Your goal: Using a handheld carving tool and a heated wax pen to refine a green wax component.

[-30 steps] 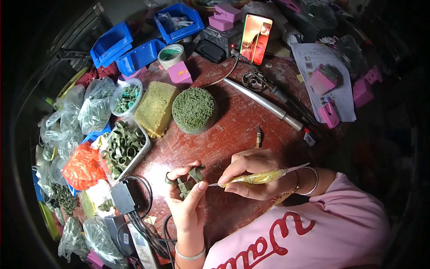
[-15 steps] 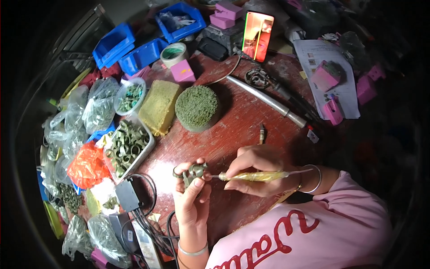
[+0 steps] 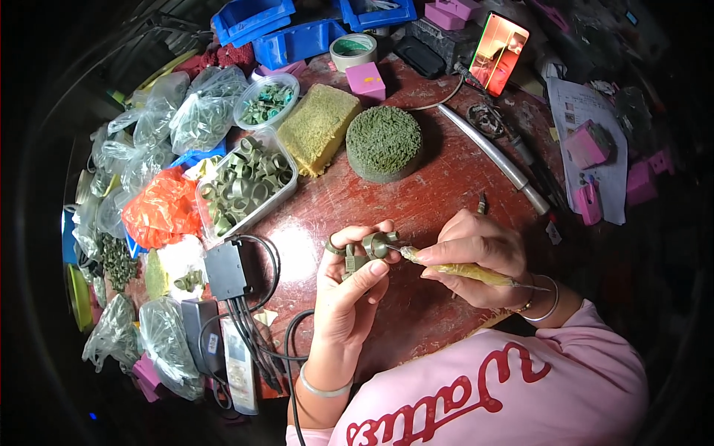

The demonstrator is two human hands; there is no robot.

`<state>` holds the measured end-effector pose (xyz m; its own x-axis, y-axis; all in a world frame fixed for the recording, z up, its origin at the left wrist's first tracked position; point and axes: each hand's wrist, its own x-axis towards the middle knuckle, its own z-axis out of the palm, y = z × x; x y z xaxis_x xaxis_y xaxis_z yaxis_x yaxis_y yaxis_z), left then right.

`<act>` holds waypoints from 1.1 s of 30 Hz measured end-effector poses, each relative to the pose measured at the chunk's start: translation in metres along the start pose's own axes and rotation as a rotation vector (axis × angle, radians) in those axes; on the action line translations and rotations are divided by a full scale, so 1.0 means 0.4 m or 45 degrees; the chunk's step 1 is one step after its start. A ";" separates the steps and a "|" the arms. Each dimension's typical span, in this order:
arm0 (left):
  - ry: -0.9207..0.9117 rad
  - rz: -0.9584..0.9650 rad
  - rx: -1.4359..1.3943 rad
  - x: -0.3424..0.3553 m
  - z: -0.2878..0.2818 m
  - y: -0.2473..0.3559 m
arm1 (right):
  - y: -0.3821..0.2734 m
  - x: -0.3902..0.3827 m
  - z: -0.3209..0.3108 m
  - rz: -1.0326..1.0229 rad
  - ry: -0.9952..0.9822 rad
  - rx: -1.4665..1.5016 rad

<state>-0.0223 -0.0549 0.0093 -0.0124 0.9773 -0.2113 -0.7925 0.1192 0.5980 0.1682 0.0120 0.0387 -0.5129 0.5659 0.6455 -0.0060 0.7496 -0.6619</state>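
Note:
My left hand (image 3: 343,304) grips a small cluster of olive-green ring-like pieces (image 3: 375,244) between thumb and fingers, with a green band around one finger. In my right hand (image 3: 487,249) is a slim tool with a yellow wrapped handle (image 3: 476,273); its thin metal tip meets the green pieces. Behind my hands sit a round green textured block (image 3: 383,137), a yellow sponge (image 3: 316,126) and a clear tub (image 3: 288,186) of green rings.
Bagged parts (image 3: 201,115), an orange bag (image 3: 160,208) and cables with a black box (image 3: 229,271) crowd the left. Behind are blue bins (image 3: 297,44), tape (image 3: 353,50) and a propped phone (image 3: 497,52). A tapered metal rod (image 3: 491,156) and papers (image 3: 610,193) lie at right.
The whole view has shifted, the table's things now higher and mostly further right. Both hands appear higher too; the green pieces have turned slightly under the tool tip.

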 end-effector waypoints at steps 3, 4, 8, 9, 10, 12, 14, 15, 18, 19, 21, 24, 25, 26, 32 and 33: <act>-0.020 0.001 -0.016 -0.003 -0.005 -0.001 | 0.000 0.002 0.000 0.007 -0.047 -0.002; -0.016 0.001 -0.025 -0.003 -0.005 -0.002 | 0.000 0.002 0.000 0.007 -0.048 -0.002; 0.000 0.002 -0.032 -0.001 -0.003 -0.002 | 0.001 0.004 0.000 -0.005 -0.077 0.000; -0.001 0.000 -0.033 -0.001 0.000 -0.001 | 0.001 0.005 0.000 -0.010 -0.085 0.002; 0.008 -0.002 -0.031 -0.002 0.004 0.001 | 0.002 0.004 0.000 -0.009 -0.085 0.001; 0.015 -0.004 -0.030 -0.002 0.006 0.001 | 0.004 -0.001 0.003 0.025 -0.049 -0.015; 0.030 0.000 -0.027 -0.002 0.006 0.000 | 0.003 -0.002 0.003 -0.012 -0.062 -0.058; 0.030 -0.001 -0.028 -0.002 0.005 0.000 | 0.002 -0.002 0.003 -0.048 -0.075 -0.099; 0.017 -0.004 -0.037 -0.002 0.005 -0.001 | 0.004 -0.001 0.001 -0.071 -0.072 -0.098; 0.023 -0.004 -0.037 -0.002 0.005 -0.001 | 0.004 0.000 0.001 -0.072 -0.071 -0.100; 0.026 -0.005 -0.036 -0.002 0.004 -0.001 | 0.001 0.004 0.004 -0.026 -0.098 -0.063; 0.008 0.008 -0.002 -0.002 0.002 -0.003 | 0.006 0.005 0.009 -0.024 -0.103 -0.043; 0.020 -0.004 0.003 -0.001 0.002 -0.004 | 0.006 0.002 0.009 -0.024 -0.099 -0.050; 0.031 -0.016 0.009 0.000 0.004 -0.005 | 0.004 -0.002 0.009 -0.011 -0.065 -0.051; 0.030 -0.007 -0.057 -0.001 0.002 -0.007 | 0.002 0.002 0.004 0.035 -0.041 0.027; 0.043 0.005 -0.052 -0.006 -0.003 -0.006 | 0.007 -0.002 0.006 0.046 -0.080 0.063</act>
<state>-0.0211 -0.0577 0.0076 -0.0358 0.9713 -0.2352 -0.8165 0.1073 0.5674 0.1664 0.0128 0.0354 -0.5664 0.5684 0.5968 -0.0283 0.7103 -0.7034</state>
